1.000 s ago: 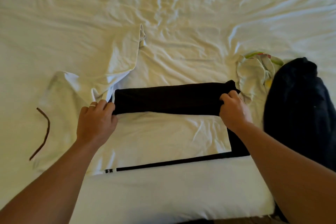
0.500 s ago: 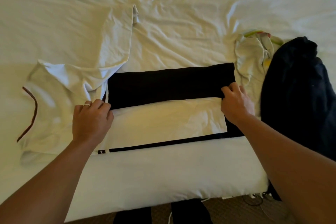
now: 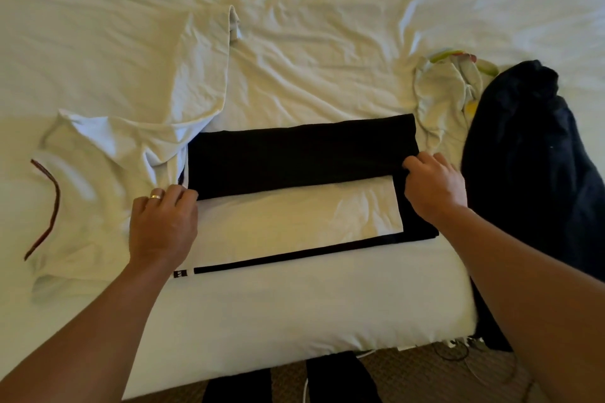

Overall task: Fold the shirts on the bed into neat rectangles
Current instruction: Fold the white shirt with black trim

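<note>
black shirt (image 3: 301, 154) lies half folded at six o'clock on the bed (image 3: 327, 42). left hand (image 3: 163, 222) and right hand (image 3: 433, 183) pinch the fold's two ends, likely to keep its edge straight.

A white-sheeted bed (image 3: 327, 59) is carrying 4 garments: a black shirt (image 3: 301, 154) between the hands, a white shirt (image 3: 108, 147) beyond the left hand (image 3: 162, 226), and a pale top (image 3: 442, 98) and dark garment (image 3: 530, 157) beyond the right hand (image 3: 433, 186).

black-and-white shirt (image 3: 301, 157), half-folded, flat on bed (image 3: 294, 304)
</note>
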{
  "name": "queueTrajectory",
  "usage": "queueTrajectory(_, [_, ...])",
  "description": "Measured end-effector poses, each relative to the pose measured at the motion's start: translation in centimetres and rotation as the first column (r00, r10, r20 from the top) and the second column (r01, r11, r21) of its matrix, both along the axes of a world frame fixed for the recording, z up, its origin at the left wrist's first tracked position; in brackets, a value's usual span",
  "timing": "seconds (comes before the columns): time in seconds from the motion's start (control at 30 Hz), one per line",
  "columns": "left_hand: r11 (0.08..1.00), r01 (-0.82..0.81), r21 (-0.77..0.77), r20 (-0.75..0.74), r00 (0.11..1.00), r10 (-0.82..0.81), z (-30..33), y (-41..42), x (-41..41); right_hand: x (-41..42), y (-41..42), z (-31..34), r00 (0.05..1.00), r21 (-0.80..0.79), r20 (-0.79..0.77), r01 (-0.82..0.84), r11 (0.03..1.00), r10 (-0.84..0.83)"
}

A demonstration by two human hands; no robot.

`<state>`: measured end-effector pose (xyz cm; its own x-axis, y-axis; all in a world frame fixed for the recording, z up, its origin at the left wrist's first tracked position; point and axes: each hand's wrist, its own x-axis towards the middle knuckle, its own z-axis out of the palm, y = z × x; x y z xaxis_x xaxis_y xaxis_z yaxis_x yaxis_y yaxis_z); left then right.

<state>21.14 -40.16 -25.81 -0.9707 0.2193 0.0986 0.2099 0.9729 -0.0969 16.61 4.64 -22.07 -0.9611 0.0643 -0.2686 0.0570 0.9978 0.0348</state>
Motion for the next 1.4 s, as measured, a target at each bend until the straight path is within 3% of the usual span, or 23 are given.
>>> queueTrajectory(0.33, [0.999, 0.054, -0.003, 0.056, 0.997, -0.054, 0.5, 0.3, -0.4, 0.6, 0.1, -1.0, 0.998, -0.013, 0.055, 0.021, 1.0, -0.02])
queueTrajectory(0.5, [0.983, -0.031, 0.183, 0.11, 0.994, 0.011, 1.1, 2.5, -4.1, -2.8, -0.7, -0.4, 0.988, -0.231, -0.046, 0.13, 0.964, -0.145])
queueTrajectory(0.6, [0.962, -0.106, 0.252, 0.195, 0.979, 0.057, 1.3, 4.5, -7.5, -5.9, -2.1, -0.6, 0.992, -0.312, -0.082, 0.067, 0.948, -0.097])
queueTrajectory(0.8, [0.959, -0.241, 0.146, 0.404, 0.9, 0.165, 0.1, 5.1, -12.4, -9.9, -2.1, -2.1, 0.997, -0.22, 0.06, 0.059, 0.974, -0.047])
queueTrajectory(0.93, [0.943, -0.313, 0.115, 0.407, 0.88, 0.243, -0.4, 4.5, -12.9, -10.8, -1.0, -2.4, 0.991, -0.16, 0.127, 0.07, 0.985, -0.05])
queueTrajectory(1.03, [0.891, -0.414, 0.189, 0.385, 0.865, 0.321, -0.2, 5.6, -12.3, -10.5, -1.3, -2.4, 0.998, -0.108, 0.05, 0.031, 0.994, -0.026])
queueTrajectory(1.13, [0.95, -0.251, 0.187, 0.25, 0.947, 0.201, -0.2, 7.4, -9.8, -8.9, -3.4, -2.7, 0.99, -0.115, -0.138, 0.01, 0.993, -0.026])
queueTrajectory(1.2, [0.977, -0.134, 0.164, 0.274, 0.958, 0.085, -1.0, 8.8, -7.8, -7.4, -5.9, -3.0, 0.982, -0.182, -0.187, -0.06, 0.981, 0.025])
queueTrajectory(1.3, [0.976, -0.181, 0.117, 0.427, 0.897, 0.115, -2.8, 10.2, -5.3, -5.1, -9.6, -4.0, 0.983, -0.252, -0.075, -0.184, 0.95, 0.17])
queueTrajectory(1.4, [0.97, -0.221, 0.105, 0.463, 0.874, 0.149, -4.0, 10.1, -4.3, -3.5, -10.0, -5.7, 0.952, -0.216, 0.083, -0.27, 0.938, 0.293])
